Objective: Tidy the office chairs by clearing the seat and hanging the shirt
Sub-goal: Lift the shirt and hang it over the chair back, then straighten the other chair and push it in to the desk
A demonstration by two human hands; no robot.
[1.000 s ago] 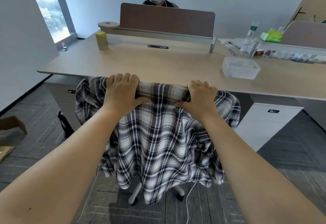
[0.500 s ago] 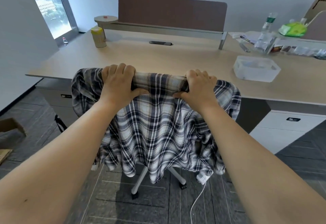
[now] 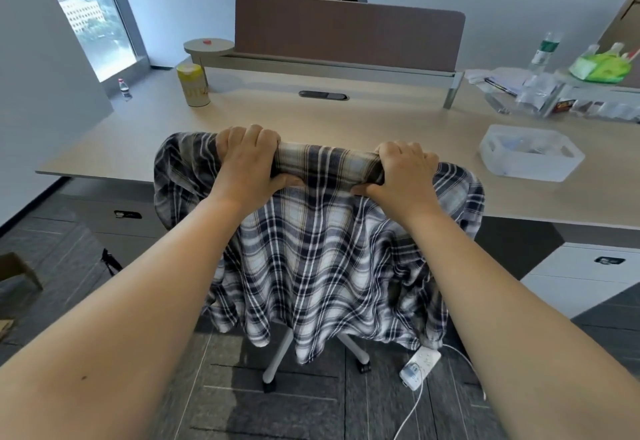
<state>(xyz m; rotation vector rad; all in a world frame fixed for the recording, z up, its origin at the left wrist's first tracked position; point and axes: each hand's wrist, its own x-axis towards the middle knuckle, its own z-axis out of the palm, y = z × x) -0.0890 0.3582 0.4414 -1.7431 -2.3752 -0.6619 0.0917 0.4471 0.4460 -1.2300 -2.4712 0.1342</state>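
Note:
A navy and white plaid shirt (image 3: pixel 322 259) hangs draped over the back of an office chair, covering the backrest completely. Only the chair's white star base (image 3: pixel 277 367) with black castors shows below the cloth. My left hand (image 3: pixel 247 162) grips the top edge of the chair back through the shirt, left of centre. My right hand (image 3: pixel 401 173) grips the same edge on the right. The seat is hidden behind the shirt.
The chair faces a long beige desk (image 3: pixel 346 121) holding a yellow canister (image 3: pixel 193 84), a clear plastic box (image 3: pixel 530 154) and clutter at the far right. A person sits behind the brown divider (image 3: pixel 346 31). A white power strip (image 3: pixel 420 365) with cable lies on the floor.
The chair with the shirt has moved forward towards the desk, both hands holding its top edge. The chair's base and the power strip have come into view.

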